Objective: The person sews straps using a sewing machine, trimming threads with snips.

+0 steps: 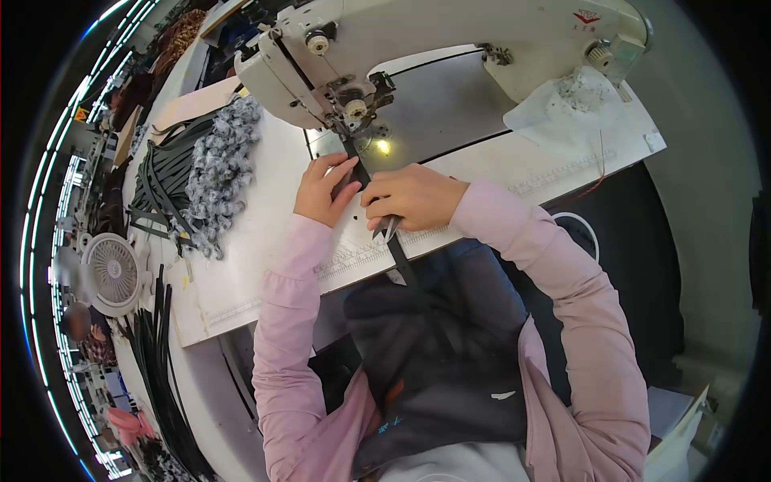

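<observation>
A narrow black strip [399,255] runs from under the sewing machine's needle area [351,132] toward me, over the table edge and down onto my dark apron. My left hand [323,193] lies beside the needle, with its fingertips and thumb bent against the strip. Just to the right, my right hand [414,197] is closed over the strip, its fingers curled. Small metal thread snips [388,228] stick out below those fingers, held in the same hand. The part of the strip under my right hand is hidden.
Black strips with grey fluffy trim [225,161] lie piled left on the white table [265,217]. A small fan [114,273] and long black strips [157,353] are farther left. A white cloth with scraps [562,104] and a loose reddish thread [601,165] are right.
</observation>
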A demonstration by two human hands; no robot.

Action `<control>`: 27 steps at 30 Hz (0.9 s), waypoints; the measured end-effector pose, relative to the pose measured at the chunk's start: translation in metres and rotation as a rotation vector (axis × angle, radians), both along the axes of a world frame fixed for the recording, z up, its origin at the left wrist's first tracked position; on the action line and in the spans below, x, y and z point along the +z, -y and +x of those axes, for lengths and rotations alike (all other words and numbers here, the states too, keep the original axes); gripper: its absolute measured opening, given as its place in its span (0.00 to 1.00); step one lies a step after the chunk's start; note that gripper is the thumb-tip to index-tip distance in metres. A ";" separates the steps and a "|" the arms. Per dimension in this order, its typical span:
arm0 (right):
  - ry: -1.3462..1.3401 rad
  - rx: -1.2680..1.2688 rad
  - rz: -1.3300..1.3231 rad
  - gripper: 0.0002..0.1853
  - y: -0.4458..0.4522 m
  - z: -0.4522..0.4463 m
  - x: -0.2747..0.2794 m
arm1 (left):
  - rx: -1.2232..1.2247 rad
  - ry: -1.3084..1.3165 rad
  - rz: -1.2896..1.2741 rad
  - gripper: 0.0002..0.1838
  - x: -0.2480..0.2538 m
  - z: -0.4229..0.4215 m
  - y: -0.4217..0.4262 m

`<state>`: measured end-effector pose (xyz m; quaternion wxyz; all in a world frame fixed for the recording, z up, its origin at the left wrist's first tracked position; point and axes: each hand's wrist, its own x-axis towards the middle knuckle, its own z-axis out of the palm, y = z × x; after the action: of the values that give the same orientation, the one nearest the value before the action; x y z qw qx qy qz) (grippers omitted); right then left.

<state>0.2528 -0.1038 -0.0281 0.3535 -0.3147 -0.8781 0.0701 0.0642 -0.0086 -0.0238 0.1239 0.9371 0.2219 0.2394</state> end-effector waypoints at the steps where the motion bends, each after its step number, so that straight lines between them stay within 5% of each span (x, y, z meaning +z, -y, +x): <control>1: -0.011 -0.014 -0.006 0.08 0.000 0.000 -0.001 | 0.004 0.005 -0.014 0.21 0.000 0.000 0.000; 27: 0.040 0.005 -0.070 0.09 0.000 -0.002 0.010 | 0.013 0.095 0.062 0.19 0.003 -0.001 0.004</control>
<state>0.2511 -0.1039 -0.0178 0.3243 -0.3261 -0.8828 0.0953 0.0629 -0.0125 -0.0206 0.1035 0.9265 0.2144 0.2914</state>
